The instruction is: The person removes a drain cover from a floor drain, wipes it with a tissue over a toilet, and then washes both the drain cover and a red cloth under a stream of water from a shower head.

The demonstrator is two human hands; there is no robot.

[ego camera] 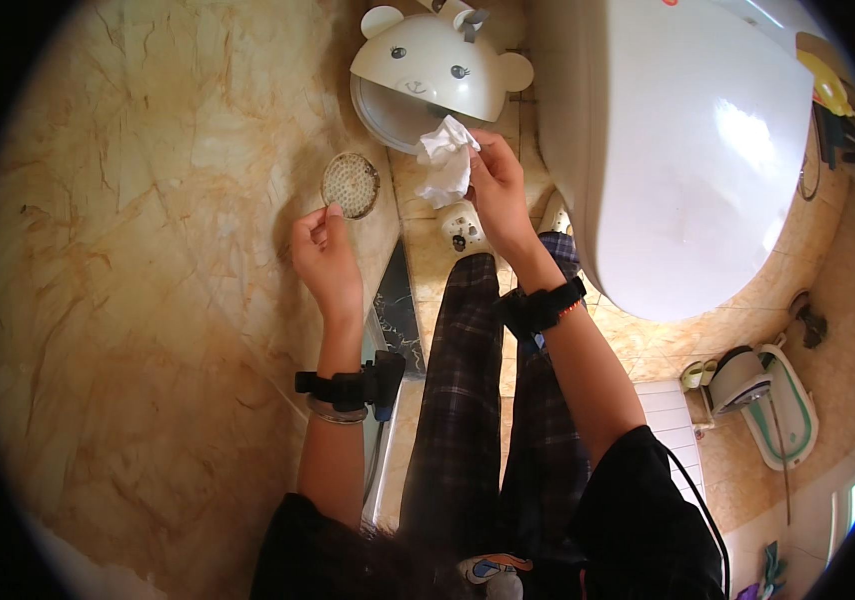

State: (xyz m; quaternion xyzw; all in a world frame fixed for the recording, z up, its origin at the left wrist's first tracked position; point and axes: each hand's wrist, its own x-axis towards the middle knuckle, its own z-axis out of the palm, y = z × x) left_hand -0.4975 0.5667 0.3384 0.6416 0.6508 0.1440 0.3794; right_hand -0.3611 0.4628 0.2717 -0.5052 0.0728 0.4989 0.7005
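A crumpled white tissue (445,163) is pinched between the thumb and fingers of my right hand (499,180), in front of a white bear-faced bin (435,56) with its lid raised. My left hand (326,251) grips the lower edge of a round, perforated drain cover (351,185) between thumb and fingers. Dirt shows around the cover's rim. The cover is close to the beige marbled wall; whether it touches the wall, I cannot tell. Both wrists wear black straps with devices.
A large glossy white fixture (697,157) stands to the right of the bin. Farther right are a white and green folding basin (780,412) and a pair of light slippers (697,373). A yellow object (832,86) hangs at the upper right. My feet, in pale clogs (463,229), are on the tiled floor.
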